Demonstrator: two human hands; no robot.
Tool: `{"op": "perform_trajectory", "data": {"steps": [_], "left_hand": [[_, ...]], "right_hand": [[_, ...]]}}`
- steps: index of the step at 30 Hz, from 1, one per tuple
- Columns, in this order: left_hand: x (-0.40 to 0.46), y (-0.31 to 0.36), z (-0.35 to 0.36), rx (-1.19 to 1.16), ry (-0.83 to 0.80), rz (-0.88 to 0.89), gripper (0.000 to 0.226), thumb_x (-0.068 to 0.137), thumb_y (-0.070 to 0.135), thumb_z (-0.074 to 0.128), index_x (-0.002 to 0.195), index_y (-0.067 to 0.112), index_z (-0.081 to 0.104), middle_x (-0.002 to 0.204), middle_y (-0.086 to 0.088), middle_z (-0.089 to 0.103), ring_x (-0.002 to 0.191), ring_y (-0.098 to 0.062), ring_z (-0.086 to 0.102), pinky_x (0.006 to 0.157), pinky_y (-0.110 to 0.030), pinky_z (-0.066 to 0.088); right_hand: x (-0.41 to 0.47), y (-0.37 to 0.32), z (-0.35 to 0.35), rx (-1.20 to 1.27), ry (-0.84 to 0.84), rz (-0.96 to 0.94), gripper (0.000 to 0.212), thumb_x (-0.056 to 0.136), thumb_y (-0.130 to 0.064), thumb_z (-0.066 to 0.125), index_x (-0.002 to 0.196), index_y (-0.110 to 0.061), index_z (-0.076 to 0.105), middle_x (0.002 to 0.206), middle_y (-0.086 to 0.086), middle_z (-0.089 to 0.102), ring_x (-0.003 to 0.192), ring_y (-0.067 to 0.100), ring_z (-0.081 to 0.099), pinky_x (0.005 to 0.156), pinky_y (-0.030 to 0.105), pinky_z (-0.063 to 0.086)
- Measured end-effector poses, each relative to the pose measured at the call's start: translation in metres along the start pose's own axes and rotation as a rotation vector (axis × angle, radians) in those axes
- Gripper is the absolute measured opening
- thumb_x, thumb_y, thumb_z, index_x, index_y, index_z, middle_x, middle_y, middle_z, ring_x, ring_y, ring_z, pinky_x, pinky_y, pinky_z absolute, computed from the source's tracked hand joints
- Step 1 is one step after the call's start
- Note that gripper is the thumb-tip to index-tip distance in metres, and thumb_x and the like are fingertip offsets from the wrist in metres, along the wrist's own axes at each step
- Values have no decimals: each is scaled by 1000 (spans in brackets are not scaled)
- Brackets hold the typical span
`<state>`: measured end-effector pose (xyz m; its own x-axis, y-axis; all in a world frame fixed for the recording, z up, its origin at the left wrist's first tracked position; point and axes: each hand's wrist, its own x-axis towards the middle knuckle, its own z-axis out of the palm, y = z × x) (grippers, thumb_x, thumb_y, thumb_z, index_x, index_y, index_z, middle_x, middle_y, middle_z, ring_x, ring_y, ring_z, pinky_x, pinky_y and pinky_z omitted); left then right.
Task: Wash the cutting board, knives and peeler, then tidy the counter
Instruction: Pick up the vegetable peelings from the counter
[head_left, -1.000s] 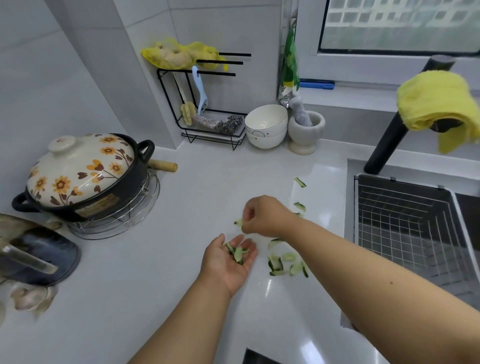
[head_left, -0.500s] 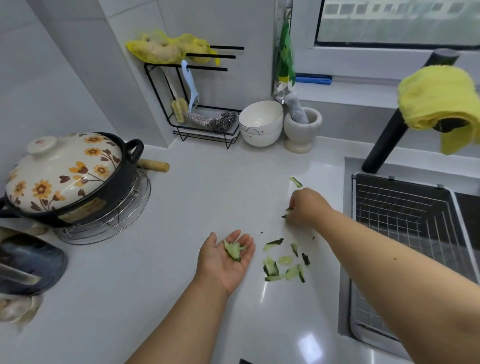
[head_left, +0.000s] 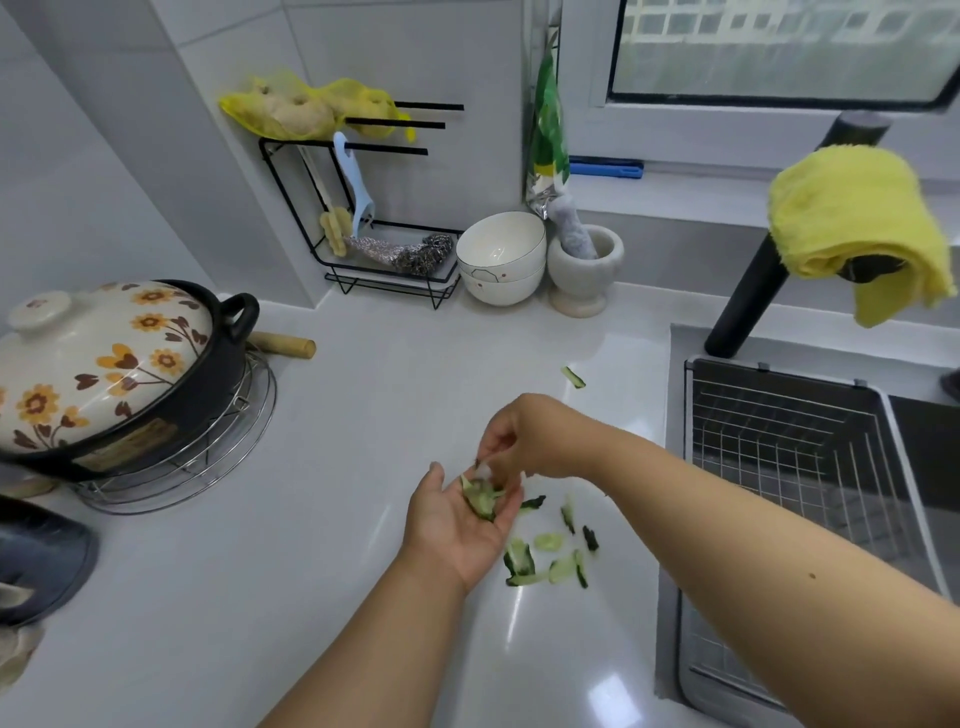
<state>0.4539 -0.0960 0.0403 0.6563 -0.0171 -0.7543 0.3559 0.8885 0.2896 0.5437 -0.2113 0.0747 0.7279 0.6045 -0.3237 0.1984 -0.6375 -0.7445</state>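
On white counter (head_left: 332, 519) by sink (head_left: 810, 467): left hand (head_left: 457, 525) cupped w/ peels (head_left: 480, 496), right hand (head_left: 524, 436) pinching one.

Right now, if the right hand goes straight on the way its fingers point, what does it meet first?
Most likely the left hand. The right hand points its fingertips down and left at the cucumber peels in that upturned palm, so it would meet those first. Whether they already touch is unclear.

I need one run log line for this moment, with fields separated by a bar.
step: tidy counter | left hand: palm up, cupping peels | right hand: dropping a scrap into left palm | peels on counter: several remain
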Motion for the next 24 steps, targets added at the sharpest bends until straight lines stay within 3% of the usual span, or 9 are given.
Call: {"op": "perform_trajectory", "data": {"steps": [4,8,12,16,18,20,22,24], "left_hand": [[3,0,6,-17,13,11,56,102,44,36,107,-5,60,102,-23,64,99,-35,62,90,-46,50],[6,5,3,18,30,56,42,104,30,34,104,-2,62,96,-21,65,93,-34,64,84,-43,52],[6,9,-5,86,25,96,28,101,17,41,100,0,63,89,-18,65,89,-32,64,90,-42,52],[5,12,-11,193,28,169,18,94,8,48,97,-1,64,84,-17,63,85,-30,64,91,-41,52],[4,11,-11,256,39,213,21,95,8,46,94,-3,65,85,-18,64,86,-30,64,92,-42,52],[3,10,-11,303,38,249,25,96,6,43,92,-4,65,87,-19,64,88,-31,64,92,-43,52],[2,10,-10,332,28,270,28,96,2,38,92,-4,65,87,-20,64,88,-32,64,91,-43,52],[2,10,-11,319,6,269,32,93,-3,32,93,-5,64,88,-21,63,91,-34,63,92,-44,51]], "right_hand": [[19,28,-29,37,219,77,4,83,-16,74,82,-12,74,59,-13,64,53,1,56,53,15,45],[44,80,-51,-179,477,346,11,87,-20,66,89,-9,68,89,6,67,80,22,58,69,27,45],[56,103,-52,-258,483,535,24,86,-31,66,82,-9,58,77,6,56,72,26,53,57,28,39],[67,98,-46,-318,434,519,23,87,-18,57,68,-10,48,64,6,45,59,23,43,47,26,28],[67,92,-45,-321,403,495,15,86,-14,55,74,-6,53,69,8,52,67,27,49,51,27,35],[64,87,-41,-276,409,428,9,83,-7,55,86,-4,62,86,11,63,81,29,59,65,31,48],[57,70,-35,-70,393,294,6,82,-5,59,85,-8,64,86,7,65,79,25,62,68,30,50],[44,40,-27,223,282,131,10,83,-1,66,84,-11,65,75,4,64,61,16,60,60,27,51]]}}
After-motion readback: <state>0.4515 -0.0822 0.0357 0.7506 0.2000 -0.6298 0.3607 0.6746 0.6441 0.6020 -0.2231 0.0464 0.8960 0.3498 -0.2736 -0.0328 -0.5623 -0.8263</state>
